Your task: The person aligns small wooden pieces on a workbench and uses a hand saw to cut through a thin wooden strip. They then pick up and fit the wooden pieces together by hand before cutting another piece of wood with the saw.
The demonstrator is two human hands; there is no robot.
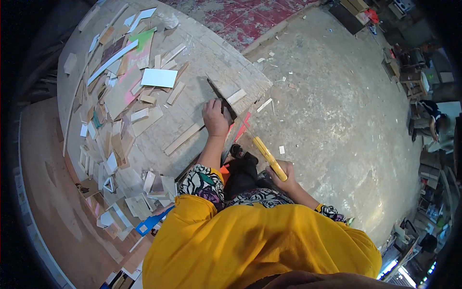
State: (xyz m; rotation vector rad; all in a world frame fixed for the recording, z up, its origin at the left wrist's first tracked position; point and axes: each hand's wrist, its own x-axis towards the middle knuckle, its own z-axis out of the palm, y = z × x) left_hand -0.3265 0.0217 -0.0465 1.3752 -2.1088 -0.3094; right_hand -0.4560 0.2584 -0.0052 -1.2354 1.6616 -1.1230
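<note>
My right hand [284, 174] is closed round the lower end of a long yellow handle [269, 156], which points up and left toward the table corner. From its far end a thin, narrow part runs to the table edge. My left hand [216, 116] presses down near that edge, its fingers against a dark, thin piece [227, 107] that slants across the corner. What the fingers grip is partly hidden. Beside them lies a short wood block [236, 96], and a longer wood strip [184, 139] reaches the left wrist.
Wood offcuts [115, 139] cover the left of the table [192, 53], with a white rectangular piece [159, 78] among them. Scraps dot the concrete floor [337, 120]. Another person [431, 120] is at the far right, near stacked items. A blue object [153, 221] lies lower left.
</note>
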